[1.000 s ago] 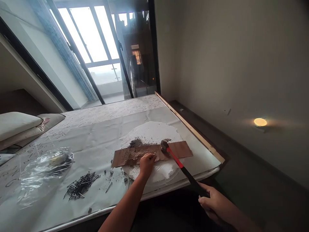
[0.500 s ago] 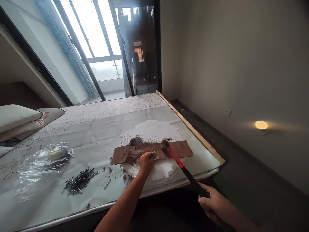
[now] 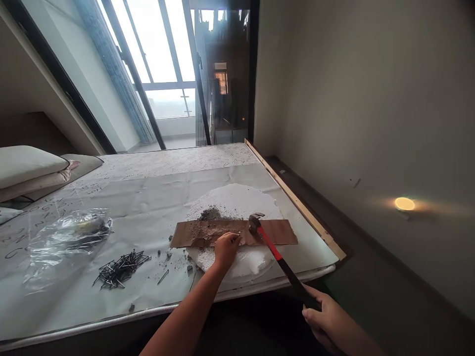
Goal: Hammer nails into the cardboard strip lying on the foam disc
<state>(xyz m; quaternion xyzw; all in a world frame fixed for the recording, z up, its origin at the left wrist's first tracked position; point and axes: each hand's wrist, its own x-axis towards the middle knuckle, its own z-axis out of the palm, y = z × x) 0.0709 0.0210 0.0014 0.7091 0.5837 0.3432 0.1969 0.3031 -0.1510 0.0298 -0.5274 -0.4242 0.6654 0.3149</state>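
Note:
A brown board (image 3: 274, 231) studded with nails lies across a round white foam slab (image 3: 237, 202) on a covered mattress. My left hand (image 3: 225, 248) rests at the board's near edge, fingers pinched on a small nail that I can barely make out. My right hand (image 3: 326, 319) is wrapped round the black end of a hammer (image 3: 276, 257) with a red and black handle. The hammer's head rests on the board just right of my left hand.
A heap of loose dark nails (image 3: 118, 267) lies to the left, with a crumpled clear plastic bag (image 3: 67, 237) beyond it. Pillows (image 3: 29, 165) sit at the far left. A wooden strip (image 3: 297, 200) edges the mattress on the right, then dark floor and a wall.
The view has drifted slightly to the right and down. Both hands, the hammer and the board keep their places.

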